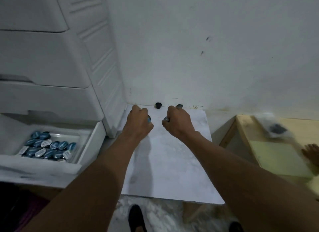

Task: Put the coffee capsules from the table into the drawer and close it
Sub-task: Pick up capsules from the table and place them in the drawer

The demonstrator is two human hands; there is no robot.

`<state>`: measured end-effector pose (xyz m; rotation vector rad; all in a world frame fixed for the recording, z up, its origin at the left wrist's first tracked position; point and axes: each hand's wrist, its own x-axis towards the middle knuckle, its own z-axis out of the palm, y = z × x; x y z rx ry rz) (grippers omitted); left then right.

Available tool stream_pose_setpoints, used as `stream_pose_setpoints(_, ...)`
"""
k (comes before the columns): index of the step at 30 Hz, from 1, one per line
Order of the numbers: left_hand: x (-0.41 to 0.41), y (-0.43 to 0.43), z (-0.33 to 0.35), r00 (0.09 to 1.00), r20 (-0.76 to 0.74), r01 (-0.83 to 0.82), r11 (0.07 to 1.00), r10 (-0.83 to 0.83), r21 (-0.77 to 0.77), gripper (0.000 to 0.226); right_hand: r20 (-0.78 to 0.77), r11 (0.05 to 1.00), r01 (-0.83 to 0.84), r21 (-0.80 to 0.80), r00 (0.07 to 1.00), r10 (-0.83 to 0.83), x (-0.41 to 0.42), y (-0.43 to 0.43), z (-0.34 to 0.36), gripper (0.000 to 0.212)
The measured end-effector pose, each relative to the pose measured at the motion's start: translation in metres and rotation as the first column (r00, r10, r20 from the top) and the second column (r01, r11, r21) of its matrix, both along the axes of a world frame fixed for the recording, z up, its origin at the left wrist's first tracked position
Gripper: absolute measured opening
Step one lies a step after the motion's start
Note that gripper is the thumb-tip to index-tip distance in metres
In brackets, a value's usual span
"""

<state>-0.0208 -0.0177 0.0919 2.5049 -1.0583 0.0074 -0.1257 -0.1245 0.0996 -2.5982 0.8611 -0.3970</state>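
Over the table (172,162) toward twelve o'clock, the left hand (139,123) curls round the left capsule (149,118) and the right hand (180,123) pinches the right capsule (165,118). Just beyond, against the wall (207,59), stands a dark capsule (158,105); a fourth capsule (179,105) peeks over the right knuckles. At nine o'clock the drawer (93,136) stands open, holding blue capsules (48,147).
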Motion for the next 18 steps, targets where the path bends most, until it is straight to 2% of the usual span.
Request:
stream_pose_setpoints(5, -0.005, 0.039, 0.016, 0.999, 0.009, -0.034, 0.999, 0.034, -0.028, 0.045, 0.065, 0.998, -0.059, 0.027, 0.996, 0.058, 0.001, 0.033, 0.013, 0.028)
stream_pose_setpoints(10, 0.005, 0.091, 0.032, 0.994, 0.032, -0.098, 0.992, 0.101, -0.074, 0.046, 0.098, 0.991, -0.132, 0.024, 0.987, 0.129, 0.018, 0.075, 0.022, 0.031)
stream_pose_setpoints(13, 0.014, 0.123, 0.042, 0.987, -0.017, -0.163, 0.981, 0.162, -0.109, 0.045, 0.102, 0.99, -0.142, 0.022, 0.985, 0.139, 0.035, 0.106, 0.031, 0.035)
stream_pose_setpoints(16, 0.029, 0.154, 0.031, 0.976, -0.078, -0.211, 0.971, 0.203, -0.114, 0.037, 0.08, 0.986, -0.104, 0.129, 0.992, 0.094, 0.039, 0.137, 0.014, 0.044)
stream_pose_setpoints(18, 0.043, 0.168, 0.027, 0.97, -0.038, -0.242, 0.96, 0.239, -0.143, 0.031, 0.016, 0.972, -0.03, 0.234, 1.0, 0.027, 0.037, 0.152, -0.007, 0.051)
